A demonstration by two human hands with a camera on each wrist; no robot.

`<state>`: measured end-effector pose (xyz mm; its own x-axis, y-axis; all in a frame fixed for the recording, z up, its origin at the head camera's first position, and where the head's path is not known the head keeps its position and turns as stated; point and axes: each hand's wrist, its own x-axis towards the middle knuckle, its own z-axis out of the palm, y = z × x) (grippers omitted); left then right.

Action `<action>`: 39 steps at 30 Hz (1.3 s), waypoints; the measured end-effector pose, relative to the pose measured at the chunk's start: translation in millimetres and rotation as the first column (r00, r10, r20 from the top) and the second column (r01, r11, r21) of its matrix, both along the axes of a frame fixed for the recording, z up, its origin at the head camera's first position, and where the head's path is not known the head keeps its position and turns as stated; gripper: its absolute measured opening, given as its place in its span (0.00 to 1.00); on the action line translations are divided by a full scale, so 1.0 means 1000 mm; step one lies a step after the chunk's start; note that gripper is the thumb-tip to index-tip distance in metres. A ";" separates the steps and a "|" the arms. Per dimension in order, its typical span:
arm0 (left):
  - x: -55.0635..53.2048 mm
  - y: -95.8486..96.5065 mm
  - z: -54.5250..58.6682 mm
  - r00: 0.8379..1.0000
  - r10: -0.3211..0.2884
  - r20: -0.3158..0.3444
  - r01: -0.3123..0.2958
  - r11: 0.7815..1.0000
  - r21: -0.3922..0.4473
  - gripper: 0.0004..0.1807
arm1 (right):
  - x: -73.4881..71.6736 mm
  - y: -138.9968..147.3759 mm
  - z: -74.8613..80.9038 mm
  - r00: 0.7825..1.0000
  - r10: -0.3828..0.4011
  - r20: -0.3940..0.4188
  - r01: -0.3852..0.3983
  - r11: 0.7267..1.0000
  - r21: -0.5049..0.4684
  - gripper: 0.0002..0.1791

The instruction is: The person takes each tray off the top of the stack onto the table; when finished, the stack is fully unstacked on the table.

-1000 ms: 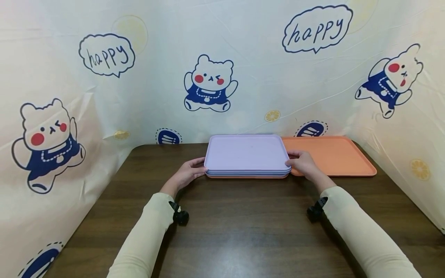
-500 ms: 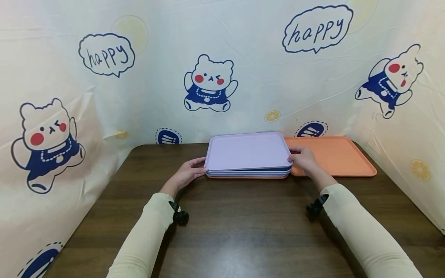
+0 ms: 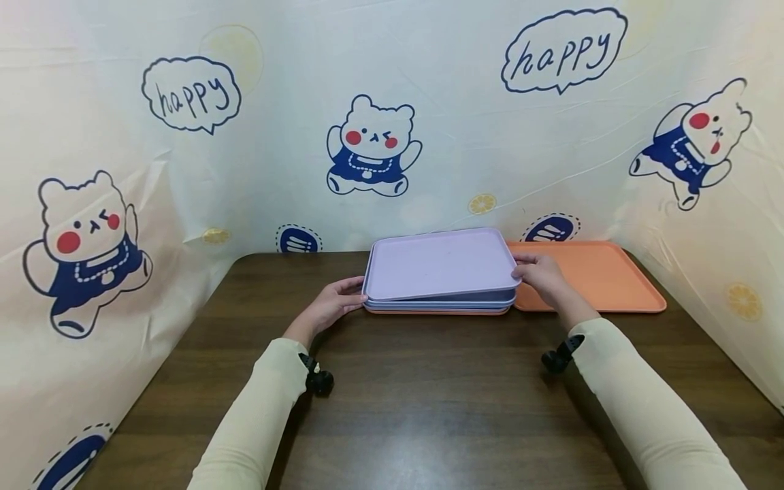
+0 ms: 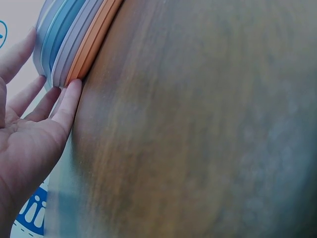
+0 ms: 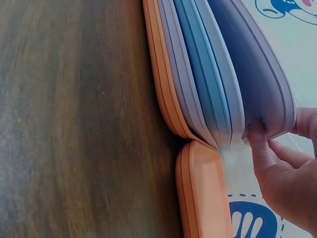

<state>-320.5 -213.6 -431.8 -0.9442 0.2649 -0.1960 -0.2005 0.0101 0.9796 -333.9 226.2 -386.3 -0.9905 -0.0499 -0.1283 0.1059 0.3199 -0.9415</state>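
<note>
A lavender tray [image 3: 441, 262] tops a stack of several trays at the back of the table. Its right side is raised, while its left edge stays low on the stack. My right hand [image 3: 545, 275] pinches that raised right edge; in the right wrist view one fingertip [image 5: 257, 130] is tucked beneath it. Below the gap lie blue trays [image 5: 205, 74], another lavender tray [image 5: 178, 69] and an orange tray [image 5: 163, 84] at the bottom. At the stack's left side, my left hand [image 3: 331, 304] touches the rims with extended, spread fingers [image 4: 67, 106].
Beside the stack's right end lies another orange tray [image 3: 594, 272], partly behind my right hand. The brown wooden table [image 3: 416, 395] runs up to a printed cloth backdrop [image 3: 257, 156] at the back and sides.
The top lavender tray's right side has gone up, opening a wedge-shaped gap above the tray below. My right hand rose slightly with it; my left hand stayed in place.
</note>
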 end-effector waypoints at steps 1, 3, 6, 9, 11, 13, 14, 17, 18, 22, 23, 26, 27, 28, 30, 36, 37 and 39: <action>0.000 0.000 0.000 1.000 0.000 0.001 0.000 1.000 0.000 0.37 | -0.001 0.000 0.000 1.000 -0.001 0.010 0.001 1.000 -0.006 0.28; 0.000 0.000 0.000 1.000 -0.001 0.004 0.001 1.000 0.001 0.37 | -0.003 0.000 0.000 1.000 -0.003 0.026 0.004 1.000 -0.023 0.28; -0.001 0.000 -0.001 1.000 0.000 0.005 0.000 1.000 0.002 0.36 | -0.005 0.001 0.000 0.999 -0.011 0.050 0.013 0.999 -0.048 0.28; -0.001 -0.001 -0.001 1.000 -0.001 0.004 0.001 1.000 0.002 0.36 | -0.006 0.001 0.001 0.997 -0.019 0.070 0.024 0.997 -0.069 0.28; -0.001 0.000 0.000 1.000 0.001 0.003 -0.001 1.000 0.003 0.36 | -0.007 0.001 0.001 0.996 -0.025 0.080 0.032 0.997 -0.075 0.28; -0.001 0.000 0.000 1.000 0.002 0.002 -0.002 1.000 0.002 0.36 | -0.007 0.001 0.002 0.995 -0.037 0.091 0.044 0.996 -0.081 0.28; -0.001 0.000 0.000 1.000 0.004 0.003 -0.004 1.000 0.002 0.36 | -0.007 0.001 0.002 0.994 -0.043 0.097 0.051 0.995 -0.085 0.28; -0.001 0.000 0.000 1.000 0.006 0.001 -0.006 1.000 -0.004 0.36 | -0.008 0.001 0.003 0.992 -0.056 0.112 0.066 0.994 -0.085 0.28; -0.001 0.000 0.000 1.000 0.006 0.000 -0.006 1.000 -0.004 0.36 | -0.008 0.001 0.004 0.991 -0.060 0.117 0.071 0.994 -0.087 0.28; -0.001 0.000 0.000 1.000 0.005 -0.001 -0.005 1.000 0.000 0.36 | -0.009 0.002 0.007 0.988 -0.065 0.140 0.077 0.993 -0.085 0.29; -0.001 0.000 -0.001 1.000 0.004 -0.002 -0.004 1.000 0.000 0.36 | -0.009 0.003 0.007 0.987 -0.062 0.146 0.075 0.994 -0.085 0.29; -0.001 0.000 -0.001 1.000 0.000 -0.003 0.000 1.000 0.001 0.36 | -0.010 0.005 0.008 0.984 -0.062 0.169 0.081 0.991 -0.103 0.29; -0.001 0.000 -0.001 1.000 -0.002 -0.004 0.002 1.000 0.000 0.36 | -0.009 0.006 0.008 0.983 -0.061 0.175 0.081 0.991 -0.107 0.29; -0.001 0.000 -0.001 1.000 -0.002 -0.003 0.002 1.000 0.000 0.36 | -0.009 0.007 0.007 0.982 -0.062 0.181 0.083 0.990 -0.114 0.29; -0.001 0.000 -0.002 1.000 -0.005 0.000 0.005 1.000 0.002 0.36 | -0.009 0.009 0.007 0.981 -0.060 0.185 0.086 0.988 -0.131 0.29; 0.000 0.000 -0.001 1.000 -0.006 0.003 0.006 1.000 -0.007 0.36 | -0.003 0.015 0.007 0.979 -0.085 0.186 0.120 0.975 -0.185 0.30; 0.000 0.000 -0.001 1.000 -0.005 0.002 0.005 1.000 -0.012 0.37 | -0.001 0.016 0.007 0.979 -0.087 0.183 0.123 0.973 -0.193 0.30; 0.000 0.000 -0.001 1.000 -0.003 0.002 0.003 1.000 -0.019 0.37 | 0.002 0.020 0.008 0.980 -0.089 0.177 0.124 0.972 -0.201 0.31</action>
